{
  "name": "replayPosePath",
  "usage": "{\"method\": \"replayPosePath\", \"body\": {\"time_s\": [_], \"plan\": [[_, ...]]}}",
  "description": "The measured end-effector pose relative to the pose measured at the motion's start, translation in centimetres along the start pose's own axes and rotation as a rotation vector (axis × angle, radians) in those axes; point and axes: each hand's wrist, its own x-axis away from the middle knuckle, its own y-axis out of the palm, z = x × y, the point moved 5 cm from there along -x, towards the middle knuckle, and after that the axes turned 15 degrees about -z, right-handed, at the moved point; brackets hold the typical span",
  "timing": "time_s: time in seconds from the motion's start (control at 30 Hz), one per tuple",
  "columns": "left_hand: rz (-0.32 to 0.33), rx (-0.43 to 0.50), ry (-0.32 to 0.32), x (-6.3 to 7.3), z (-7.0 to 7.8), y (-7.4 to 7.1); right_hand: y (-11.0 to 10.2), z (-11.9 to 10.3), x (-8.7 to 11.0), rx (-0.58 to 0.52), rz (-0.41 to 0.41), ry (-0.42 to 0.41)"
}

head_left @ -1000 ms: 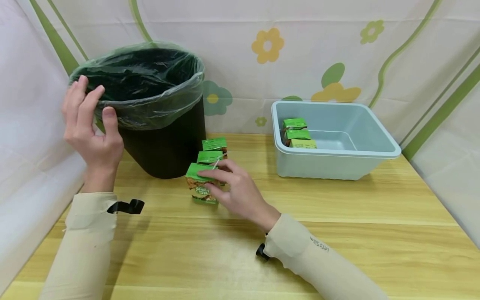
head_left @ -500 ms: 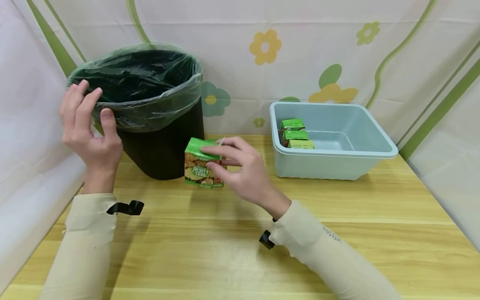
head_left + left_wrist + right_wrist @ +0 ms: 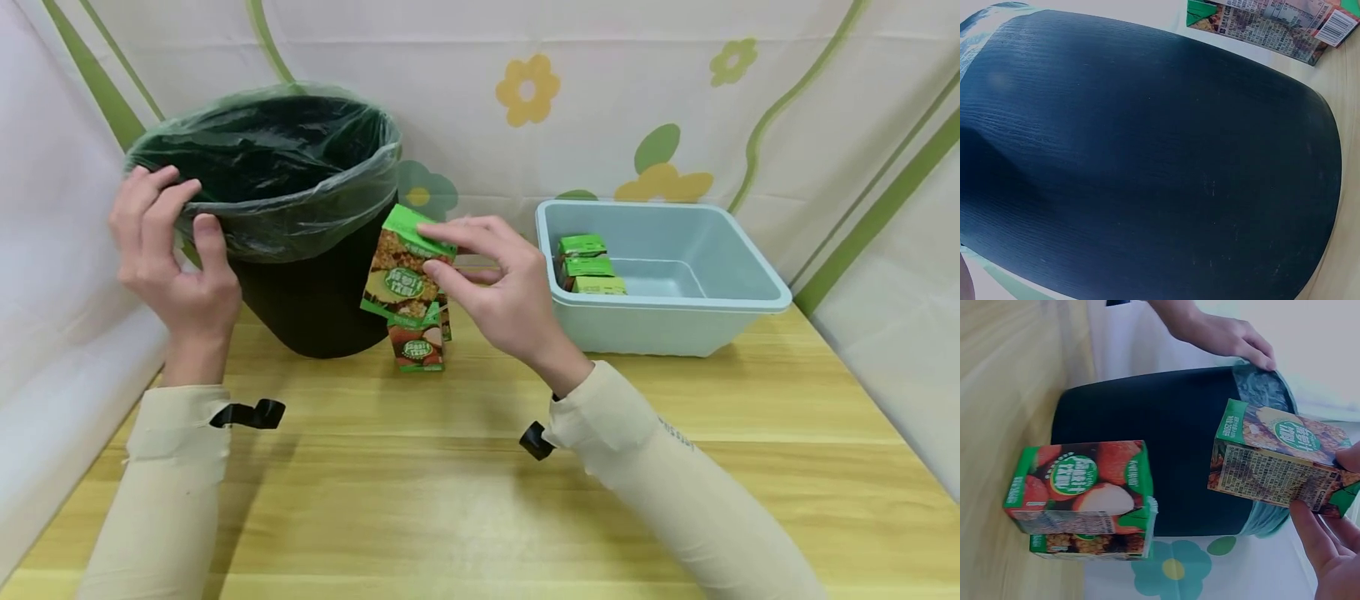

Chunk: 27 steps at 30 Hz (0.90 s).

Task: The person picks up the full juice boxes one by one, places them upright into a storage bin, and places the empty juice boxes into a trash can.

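At left, the left hand's grip (image 3: 168, 258) curls over the rim of a black bin (image 3: 315, 300) lined with a translucent bag (image 3: 285, 225), while just right of it the right hand's grip (image 3: 517, 292) pinches a tilted juice carton (image 3: 402, 271) in the air, above two more cartons (image 3: 417, 346) standing near the bin. Further right, a pale blue tub (image 3: 675, 306) holds three green-topped boxes (image 3: 588, 267) along its left wall. Beneath spreads a wood-grain bench (image 3: 450, 500), backed by white flowered cloth (image 3: 457, 83).
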Motion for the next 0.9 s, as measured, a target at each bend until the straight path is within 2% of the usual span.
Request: {"method": "replayPosePath", "body": {"time_s": [0.37,0.63,0.77,0.9], "plan": [[0.021,0.003,0.001,0.0,0.3,-0.1,-1.9,-0.4,-1.5,-0.111,0.084,0.042],[0.021,-0.003,-0.005,0.0,0.2,-0.3,-1.8,-0.6,-2.9,-0.202,0.112,0.032],[0.020,-0.001,0.002,0.0,0.3,-0.2,-1.8,-1.3,-3.8,-0.275,0.132,0.025],[0.024,0.003,0.003,-0.1,0.3,0.0,-1.6,-2.3,-4.8,-0.299,0.142,0.004]]}}
